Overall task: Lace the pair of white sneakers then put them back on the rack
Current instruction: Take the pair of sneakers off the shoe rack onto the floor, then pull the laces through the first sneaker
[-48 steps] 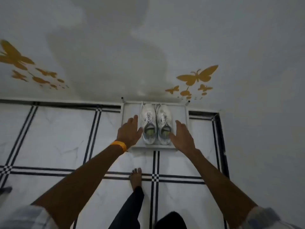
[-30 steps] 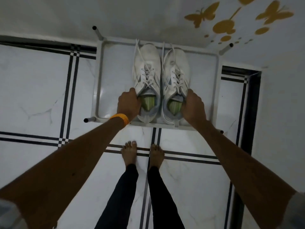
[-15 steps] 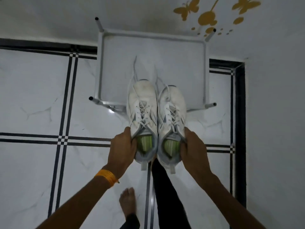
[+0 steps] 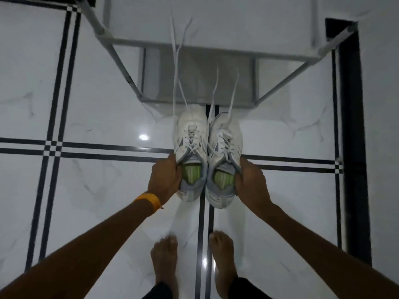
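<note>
2 sneakers, 1 in the left hand (image 4: 165, 180) and 1 in the right hand (image 4: 250, 182), each gripped at the collar, hang side by side just in front of the rack (image 4: 216, 46). laces (image 4: 176, 61) trail loose; lacing looks unstarted, so next set them down.

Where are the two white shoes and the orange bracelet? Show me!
left sneaker (image 4: 190, 134): head view, on its laced top.
right sneaker (image 4: 224, 139): head view, on its laced top.
orange bracelet (image 4: 148, 199): head view, on the band at the left wrist.
</note>
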